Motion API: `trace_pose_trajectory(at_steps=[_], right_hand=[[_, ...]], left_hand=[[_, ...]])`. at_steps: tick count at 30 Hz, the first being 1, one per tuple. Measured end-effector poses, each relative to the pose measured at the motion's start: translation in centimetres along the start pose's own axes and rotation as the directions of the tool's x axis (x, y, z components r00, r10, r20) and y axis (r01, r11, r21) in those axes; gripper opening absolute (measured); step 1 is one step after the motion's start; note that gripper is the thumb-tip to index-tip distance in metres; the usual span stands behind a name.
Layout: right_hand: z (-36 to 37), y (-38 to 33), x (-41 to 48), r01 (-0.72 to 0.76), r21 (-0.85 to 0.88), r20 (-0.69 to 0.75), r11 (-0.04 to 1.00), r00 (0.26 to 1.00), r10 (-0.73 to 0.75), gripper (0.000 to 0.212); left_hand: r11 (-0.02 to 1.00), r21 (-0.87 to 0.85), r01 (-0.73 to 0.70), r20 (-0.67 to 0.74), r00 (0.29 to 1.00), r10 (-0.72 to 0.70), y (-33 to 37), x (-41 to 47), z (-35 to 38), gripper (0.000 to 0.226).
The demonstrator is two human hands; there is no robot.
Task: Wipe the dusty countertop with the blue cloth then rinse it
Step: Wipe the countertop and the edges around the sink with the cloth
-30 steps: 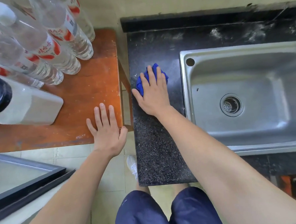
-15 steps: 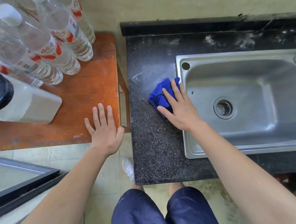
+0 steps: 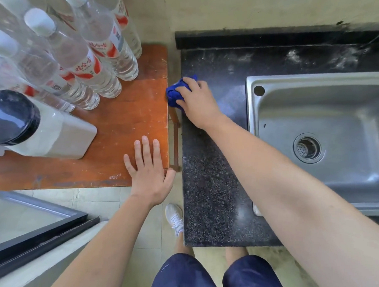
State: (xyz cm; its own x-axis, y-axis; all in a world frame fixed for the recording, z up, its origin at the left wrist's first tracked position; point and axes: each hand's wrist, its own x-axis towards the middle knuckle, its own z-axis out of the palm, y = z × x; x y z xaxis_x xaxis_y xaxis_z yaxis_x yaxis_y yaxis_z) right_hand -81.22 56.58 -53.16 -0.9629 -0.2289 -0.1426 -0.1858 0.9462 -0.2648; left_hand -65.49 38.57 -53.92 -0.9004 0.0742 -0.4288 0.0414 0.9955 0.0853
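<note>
The bunched blue cloth (image 3: 174, 94) lies at the far-left edge of the black speckled countertop (image 3: 211, 197), partly over the gap beside it. My right hand (image 3: 196, 102) covers the cloth, fingers bent over it and gripping it against the stone. White dust streaks (image 3: 344, 57) show on the countertop strip behind the steel sink (image 3: 252, 118). My left hand (image 3: 149, 174) rests flat with fingers straight on the corner of the orange wooden table (image 3: 121, 116).
Several clear water bottles (image 3: 81, 67) and a large jar with a black lid (image 3: 52, 133) stand on the wooden table. A narrow gap separates table and countertop. A dark-framed glass panel (image 3: 34, 224) sits at lower left. My legs and a white shoe (image 3: 174, 217) are below.
My right hand swept the cloth from the sink's left rim back across the countertop to its far-left edge. The left hand stayed on the table.
</note>
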Motion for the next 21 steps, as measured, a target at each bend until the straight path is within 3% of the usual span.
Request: trace_pose_trajectory(at_steps=[2, 5, 8, 11, 13, 18, 21], right_hand=[[-1.0, 2.7, -1.9, -0.006, 0.128, -0.149, 0.992, 0.989, 0.025, 0.038], [-1.6, 8.8, -7.0, -0.165, 0.173, -0.382, 0.971, 0.898, 0.22, 0.039], [-0.2, 10.5, -9.6, -0.366, 0.031, -0.28, 0.93, 0.89, 0.359, 0.049], [1.5, 8.0, -7.2, -0.507, 0.004, -0.25, 0.862, 0.834, 0.491, 0.055], [1.5, 6.1, -4.2, -0.485, 0.002, -0.274, 0.875, 0.841, 0.466, 0.052], [1.1, 1.4, 2.1, -0.268, -0.016, -0.228, 0.963, 0.939, 0.257, 0.05], [-0.1, 1.8, 2.9, -0.212, 0.104, -0.165, 0.972, 0.96, 0.227, 0.046]], left_hand=[[1.0, 0.0, 0.002, -0.011, 1.0, -0.002, 0.1, -0.1, 0.0, 0.084], [1.0, -0.004, 0.006, -0.034, 0.999, -0.006, 0.3, -0.2, 0.1, 0.085], [1.0, 0.005, -0.001, -0.022, 1.0, 0.001, 0.3, -0.2, 0.0, 0.088], [1.0, 0.017, -0.003, -0.017, 1.0, 0.003, 0.2, -0.1, -0.1, 0.09], [1.0, 0.028, 0.0, -0.001, 1.0, 0.0, 0.2, -0.1, -0.1, 0.091], [0.999, 0.033, 0.007, -0.001, 1.0, -0.007, 0.1, -0.1, 0.1, 0.089], [1.0, -0.004, -0.002, -0.007, 1.0, 0.002, 0.1, -0.3, -0.1, 0.086]])
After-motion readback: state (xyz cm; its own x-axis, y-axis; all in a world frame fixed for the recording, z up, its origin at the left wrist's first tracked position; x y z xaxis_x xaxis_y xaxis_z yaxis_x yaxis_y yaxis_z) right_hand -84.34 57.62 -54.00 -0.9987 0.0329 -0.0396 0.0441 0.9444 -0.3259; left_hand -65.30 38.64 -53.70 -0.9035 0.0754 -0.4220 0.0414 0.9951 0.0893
